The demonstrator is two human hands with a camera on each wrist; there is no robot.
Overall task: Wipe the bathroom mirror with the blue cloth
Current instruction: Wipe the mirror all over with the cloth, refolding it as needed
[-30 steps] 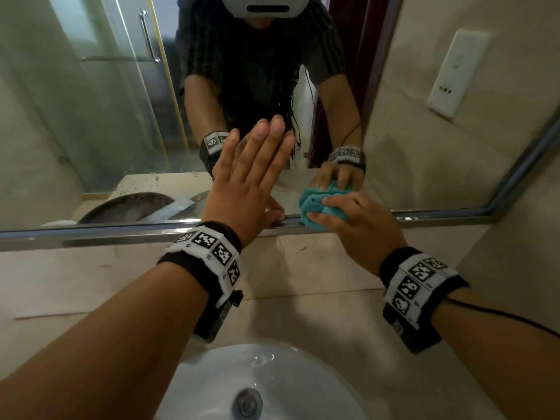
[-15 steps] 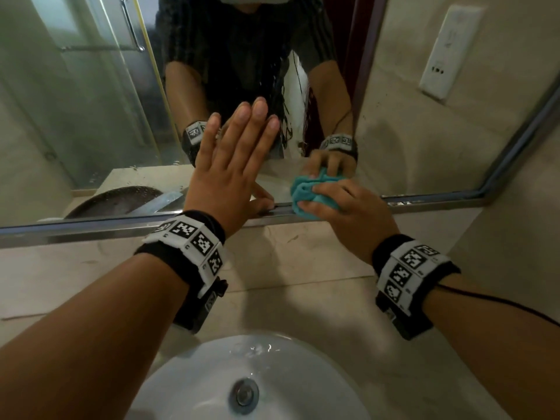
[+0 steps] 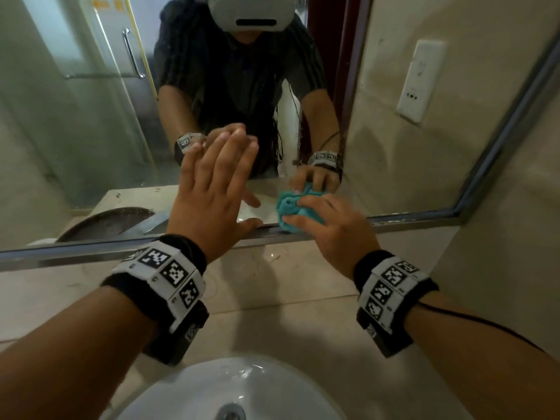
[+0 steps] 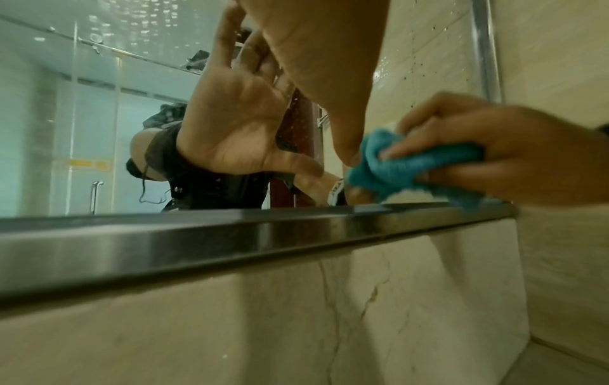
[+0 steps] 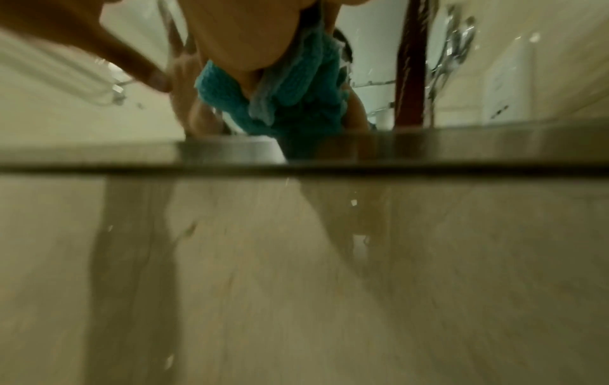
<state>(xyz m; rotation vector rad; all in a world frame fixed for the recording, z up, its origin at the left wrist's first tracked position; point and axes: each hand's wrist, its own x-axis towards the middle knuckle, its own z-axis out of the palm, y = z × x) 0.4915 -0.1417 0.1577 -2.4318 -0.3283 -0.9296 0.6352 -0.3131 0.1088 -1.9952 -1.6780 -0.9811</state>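
Observation:
The bathroom mirror (image 3: 91, 122) fills the wall above the counter, edged by a metal frame (image 3: 91, 248). My left hand (image 3: 212, 189) lies flat against the glass, fingers straight and pointing up, thumb near the bottom frame. Just right of it, my right hand (image 3: 328, 227) grips the bunched blue cloth (image 3: 292, 209) and presses it to the glass at the bottom frame. In the left wrist view the cloth (image 4: 395, 166) sits on the frame (image 4: 230, 234) under the right hand's fingers (image 4: 494, 156). The right wrist view shows the cloth (image 5: 296, 99) blurred below the palm.
A white basin (image 3: 236, 389) with a drain sits in the beige stone counter (image 3: 272, 298) right below my arms. The mirror's right frame (image 3: 500, 140) runs up diagonally beside a beige wall. The glass reflects a shower door, a white wall outlet (image 3: 421, 80) and me.
Both hands keep nearly the same places, the left flat on the glass and the right holding the cloth at the bottom edge. The head view dipped and then rose.

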